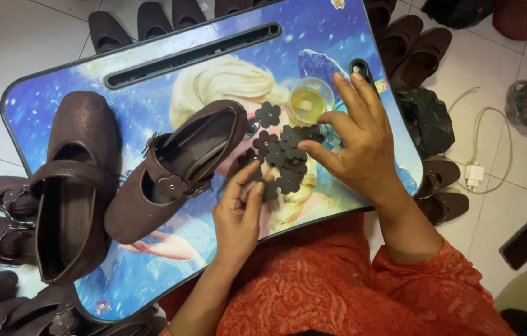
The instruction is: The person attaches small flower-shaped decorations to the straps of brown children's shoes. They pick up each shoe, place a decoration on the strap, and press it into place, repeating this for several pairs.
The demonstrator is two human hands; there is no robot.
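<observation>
Left hand [238, 211] pinches a dark flower cutout [269, 190] at the edge of the flower pile [285, 155] on the blue lap tray [151, 81]. Right hand [356, 140] rests fingers spread over the pile, beside a small glue cup [309, 99]. Two brown shoes [176, 168] lie on the tray's left half.

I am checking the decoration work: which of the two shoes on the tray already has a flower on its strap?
The right shoe, lying diagonally nearest the left hand; the left shoe has a plain strap.

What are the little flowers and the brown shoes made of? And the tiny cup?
The flower cutouts look like thin, matte leatherette or felt: flat, dark, no shine. The brown shoes seem faux suede, with a faintly speckled nap. The small cup looks like clear plastic, since yellowish liquid shows through.
</observation>
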